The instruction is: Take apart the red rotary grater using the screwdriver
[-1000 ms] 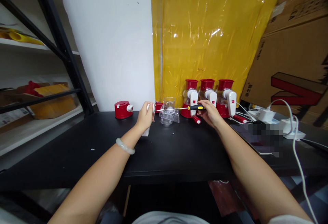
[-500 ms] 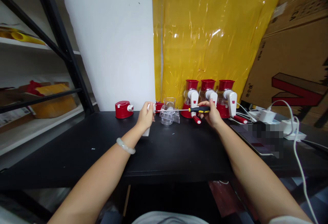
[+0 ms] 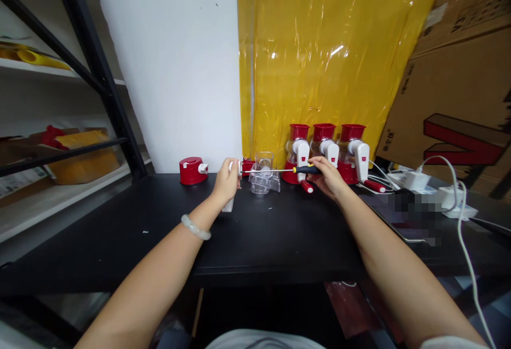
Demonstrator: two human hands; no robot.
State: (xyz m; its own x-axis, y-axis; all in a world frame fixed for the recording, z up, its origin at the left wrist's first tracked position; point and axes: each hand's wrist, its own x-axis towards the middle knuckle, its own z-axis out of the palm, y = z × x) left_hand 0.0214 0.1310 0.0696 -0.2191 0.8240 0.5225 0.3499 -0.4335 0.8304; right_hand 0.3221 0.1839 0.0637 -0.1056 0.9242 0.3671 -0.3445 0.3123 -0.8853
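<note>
My left hand point(image 3: 227, 180) is closed around a white plastic part point(image 3: 228, 205), whose lower end shows below the fingers. In my right hand point(image 3: 326, 176) is the black and yellow handle of a screwdriver point(image 3: 306, 169). Its long shaft runs level to the left, and the tip meets the white part at my left hand. Behind the shaft stand clear plastic pieces point(image 3: 261, 183) and a red part point(image 3: 248, 166). A red base with a white knob point(image 3: 192, 171) sits left of my left hand.
Three red and white crank machines point(image 3: 299, 149) stand at the back right of the black table point(image 3: 247, 242). Farther right are a tablet point(image 3: 387, 216), white chargers point(image 3: 416, 180) and cables. A large cardboard box point(image 3: 455, 88) leans behind them; a shelf rack point(image 3: 91, 61) is at the left.
The fingers of my right hand have shifted on the screwdriver handle and now cover its right end. My left hand and the white part have barely moved.
</note>
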